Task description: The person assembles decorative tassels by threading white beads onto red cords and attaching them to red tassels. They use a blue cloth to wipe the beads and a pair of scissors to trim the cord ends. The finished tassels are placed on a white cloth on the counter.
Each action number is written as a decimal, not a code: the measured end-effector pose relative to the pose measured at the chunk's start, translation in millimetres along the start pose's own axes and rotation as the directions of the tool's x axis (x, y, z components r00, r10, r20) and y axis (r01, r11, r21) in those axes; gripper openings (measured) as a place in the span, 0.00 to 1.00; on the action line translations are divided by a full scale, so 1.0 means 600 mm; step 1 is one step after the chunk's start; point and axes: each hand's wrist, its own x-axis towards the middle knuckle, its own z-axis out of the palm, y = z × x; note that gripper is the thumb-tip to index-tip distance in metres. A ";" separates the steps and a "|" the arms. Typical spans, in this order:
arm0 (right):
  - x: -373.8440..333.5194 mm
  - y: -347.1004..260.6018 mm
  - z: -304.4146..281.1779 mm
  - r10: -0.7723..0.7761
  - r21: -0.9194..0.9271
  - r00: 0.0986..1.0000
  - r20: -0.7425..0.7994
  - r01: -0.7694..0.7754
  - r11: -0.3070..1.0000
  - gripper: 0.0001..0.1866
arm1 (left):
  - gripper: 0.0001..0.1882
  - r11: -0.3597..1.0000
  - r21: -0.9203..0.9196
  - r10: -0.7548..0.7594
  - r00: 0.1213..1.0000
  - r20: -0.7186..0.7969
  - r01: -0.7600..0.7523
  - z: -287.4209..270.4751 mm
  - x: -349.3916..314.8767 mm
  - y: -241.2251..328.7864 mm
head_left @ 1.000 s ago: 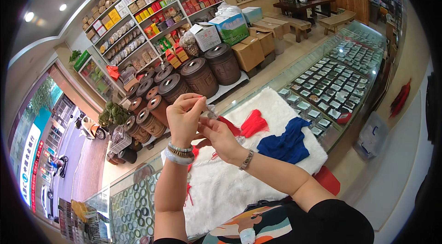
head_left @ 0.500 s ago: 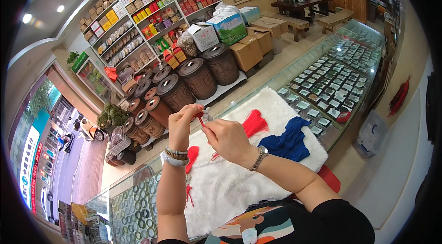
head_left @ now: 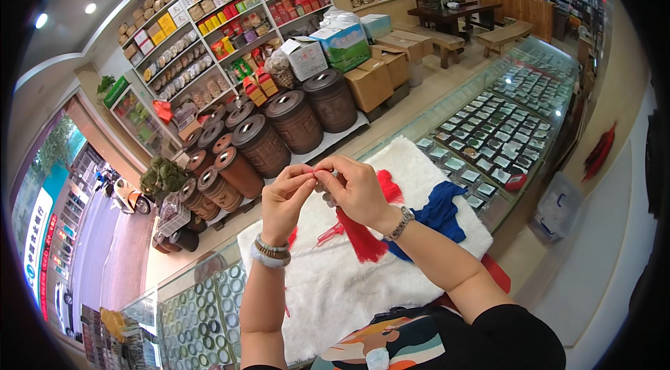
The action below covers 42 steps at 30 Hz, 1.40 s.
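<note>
My left hand (head_left: 286, 202) and my right hand (head_left: 351, 192) meet fingertip to fingertip above a white plush cloth (head_left: 321, 307). Both pinch a thin red cord (head_left: 314, 172), of which only a speck shows between the fingers. Below them, grey-white beads or a small carving (head_left: 324, 195) peek out, mostly hidden by my right hand. A red tassel (head_left: 359, 237) hangs under my right hand. On the cloth behind lies another red tassel (head_left: 389, 187), with a loop of red cord (head_left: 329, 234) nearer my left wrist.
A dark blue cloth (head_left: 441, 211) lies crumpled right of my right wrist. The plush cloth covers part of a glass counter, with rings or bangles (head_left: 202, 321) at left and rows of small pieces (head_left: 492, 132) at right. Brown lidded barrels (head_left: 293, 119) stand beyond.
My hands have come together, and the right hand has shifted slightly right and up. A red tassel now hangs below it. The view has moved slightly.
</note>
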 end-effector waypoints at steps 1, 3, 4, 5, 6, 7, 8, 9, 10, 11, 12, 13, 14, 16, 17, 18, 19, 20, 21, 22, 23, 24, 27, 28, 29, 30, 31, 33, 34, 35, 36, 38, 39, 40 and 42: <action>0.000 0.002 0.000 0.036 0.033 0.999 0.010 -0.037 0.999 0.07 | 0.09 1.000 0.008 0.014 1.000 0.002 -0.014 0.000 -0.001 -0.001; 0.001 0.005 0.000 0.157 0.209 0.987 0.041 -0.162 0.964 0.08 | 0.10 0.999 0.033 0.043 0.999 0.007 -0.043 -0.001 -0.004 -0.003; 0.003 0.006 0.000 0.230 0.305 0.971 0.073 -0.241 0.921 0.09 | 0.10 0.997 0.049 0.057 0.998 0.010 -0.057 -0.002 -0.006 -0.003; 0.004 0.008 -0.001 0.249 0.337 0.964 0.097 -0.267 0.903 0.10 | 0.10 0.995 0.065 0.070 0.997 0.012 -0.071 -0.004 -0.008 -0.003; 0.005 0.010 -0.003 0.279 0.374 0.952 0.129 -0.307 0.875 0.11 | 0.11 0.995 0.067 0.079 0.997 0.011 -0.080 -0.004 -0.010 -0.004; 0.006 0.012 -0.005 0.310 0.410 0.936 0.166 -0.351 0.842 0.11 | 0.11 0.994 0.069 0.088 0.996 0.009 -0.088 -0.005 -0.011 -0.005; 0.007 0.014 -0.008 0.328 0.425 0.921 0.210 -0.388 0.818 0.11 | 0.11 0.994 0.062 0.087 0.996 0.009 -0.087 -0.006 -0.012 -0.005; 0.009 0.017 -0.011 0.346 0.439 0.902 0.258 -0.429 0.790 0.11 | 0.11 0.987 0.095 0.128 0.992 0.015 -0.129 -0.006 -0.013 -0.004; 0.010 0.020 -0.013 0.363 0.450 0.881 0.305 -0.469 0.760 0.11 | 0.11 0.980 0.119 0.159 0.987 0.024 -0.161 -0.007 -0.013 -0.002; 0.011 0.022 -0.015 0.366 0.497 0.869 0.334 -0.492 0.715 0.11 | 0.11 0.971 0.143 0.191 0.981 0.034 -0.194 -0.007 -0.013 0.000; 0.012 0.025 -0.015 0.367 0.541 0.857 0.363 -0.514 0.666 0.11 | 0.11 0.961 0.172 0.216 0.976 0.028 -0.218 -0.006 -0.012 0.002; 0.012 0.027 -0.016 0.362 0.585 0.845 0.393 -0.534 0.611 0.11 | 0.11 0.950 0.200 0.241 0.970 0.023 -0.241 -0.004 -0.013 0.006; 0.013 0.030 -0.015 0.379 0.599 0.831 0.406 -0.556 0.577 0.11 | 0.11 0.938 0.222 0.267 0.964 0.019 -0.264 -0.002 -0.014 0.010; 0.012 0.034 -0.014 0.404 0.631 0.803 0.437 -0.594 0.498 0.11 | 0.10 0.870 0.371 0.331 0.942 0.051 -0.325 0.001 -0.016 0.019; 0.011 0.035 -0.012 0.408 0.639 0.796 0.447 -0.603 0.477 0.11 | 0.10 0.834 0.437 0.345 0.936 0.064 -0.337 0.003 -0.017 0.024; 0.010 0.036 -0.010 0.413 0.646 0.787 0.458 -0.614 0.454 0.11 | 0.10 0.802 0.467 0.379 0.921 0.086 -0.374 0.003 -0.018 0.028; 0.008 0.037 -0.008 0.433 0.647 0.773 0.463 -0.629 0.431 0.12 | 0.11 0.775 0.495 0.398 0.912 0.102 -0.393 0.002 -0.018 0.031; 0.006 0.037 -0.005 0.432 0.662 0.785 0.444 -0.612 0.433 0.12 | 0.12 0.746 0.522 0.416 0.902 0.119 -0.413 0.002 -0.018 0.033; 0.003 0.036 0.000 0.445 0.671 0.792 0.419 -0.600 0.436 0.12 | 0.12 0.727 0.543 0.430 0.895 0.117 -0.420 0.003 -0.018 0.033; 0.000 0.035 0.004 0.462 0.678 0.795 0.394 -0.591 0.438 0.12 | 0.12 0.708 0.563 0.443 0.889 0.116 -0.426 0.004 -0.018 0.033; -0.002 0.034 0.012 0.472 0.715 0.814 0.339 -0.549 0.433 0.11 | 0.12 0.688 0.584 0.457 0.882 0.114 -0.432 0.005 -0.018 0.031; -0.004 0.032 0.017 0.486 0.729 0.823 0.295 -0.522 0.442 0.11 | 0.12 0.685 0.591 0.464 0.880 0.096 -0.426 0.007 -0.019 0.028; -0.008 0.027 0.031 0.477 0.754 0.859 0.186 -0.437 0.491 0.10 | 0.11 0.669 0.627 0.478 0.877 0.049 -0.399 0.012 -0.020 0.019; -0.010 0.025 0.035 0.484 0.739 0.861 0.154 -0.426 0.522 0.10 | 0.11 0.666 0.634 0.484 0.875 0.033 -0.393 0.012 -0.021 0.017; -0.011 0.024 0.037 0.479 0.730 0.868 0.131 -0.412 0.546 0.10 | 0.10 0.664 0.640 0.490 0.872 0.018 -0.386 0.013 -0.022 0.014; -0.011 0.023 0.038 0.493 0.711 0.860 0.134 -0.430 0.557 0.10 | 0.10 0.661 0.649 0.494 0.869 0.001 -0.376 0.012 -0.022 0.012; -0.013 0.021 0.038 0.497 0.698 0.855 0.146 -0.445 0.561 0.10 | 0.09 0.675 0.641 0.482 0.876 -0.008 -0.365 0.011 -0.022 0.010; -0.014 0.019 0.040 0.494 0.689 0.859 0.138 -0.441 0.575 0.11 | 0.08 0.703 0.633 0.446 0.894 -0.038 -0.324 0.009 -0.023 0.006; -0.014 0.018 0.040 0.477 0.662 0.868 0.140 -0.440 0.606 0.11 | 0.08 0.704 0.627 0.460 0.887 -0.044 -0.334 0.008 -0.022 0.004; -0.015 0.017 0.040 0.446 0.646 0.884 0.141 -0.424 0.635 0.11 | 0.09 0.707 0.625 0.465 0.884 -0.058 -0.331 0.007 -0.020 0.002; -0.016 0.017 0.040 0.415 0.633 0.898 0.148 -0.409 0.658 0.12 | 0.09 0.710 0.625 0.467 0.881 -0.073 -0.324 0.006 -0.019 0.000; -0.016 0.019 0.038 0.395 0.573 0.904 0.163 -0.413 0.708 0.11 | 0.09 0.706 0.629 0.475 0.877 -0.077 -0.327 0.005 -0.020 -0.003; -0.016 0.020 0.037 0.400 0.532 0.900 0.175 -0.428 0.731 0.11 | 0.09 0.703 0.631 0.478 0.875 -0.079 -0.327 0.005 -0.020 -0.004; -0.016 0.022 0.035 0.382 0.533 0.905 0.186 -0.419 0.735 0.11 | 0.09 0.693 0.645 0.481 0.873 -0.079 -0.324 0.006 -0.020 -0.005; -0.015 0.027 0.033 0.377 0.513 0.902 0.211 -0.430 0.743 0.10 | 0.08 0.676 0.673 0.475 0.876 -0.085 -0.301 0.008 -0.022 -0.006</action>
